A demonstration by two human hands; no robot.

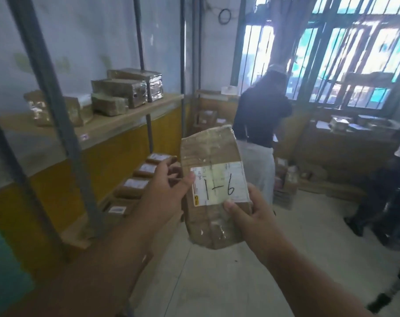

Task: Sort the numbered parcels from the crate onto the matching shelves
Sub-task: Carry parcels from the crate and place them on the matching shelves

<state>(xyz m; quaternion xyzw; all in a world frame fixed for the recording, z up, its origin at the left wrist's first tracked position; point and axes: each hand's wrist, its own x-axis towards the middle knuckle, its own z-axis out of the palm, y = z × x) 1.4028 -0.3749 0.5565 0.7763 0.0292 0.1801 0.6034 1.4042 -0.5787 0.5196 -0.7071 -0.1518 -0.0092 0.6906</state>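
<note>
I hold a brown taped parcel (211, 156) upright in front of me; its white label reads "1-6" in black marker. My left hand (164, 193) grips its left edge, thumb on the label's corner. My right hand (247, 213) holds the lower right side, thumb pressed just below the label. To the left stands a metal-framed rack: the upper shelf (116, 124) carries several wrapped parcels (120, 92), and the lower shelf (80, 234) bears a row of labelled parcels (134, 184). No crate is in view.
A person in a dark top (260, 120) stands at the back with their back to me, beside piled boxes (286, 181). Another person's legs (382, 202) show at the right edge. Barred windows fill the back right. Bare floor (217, 282) lies ahead.
</note>
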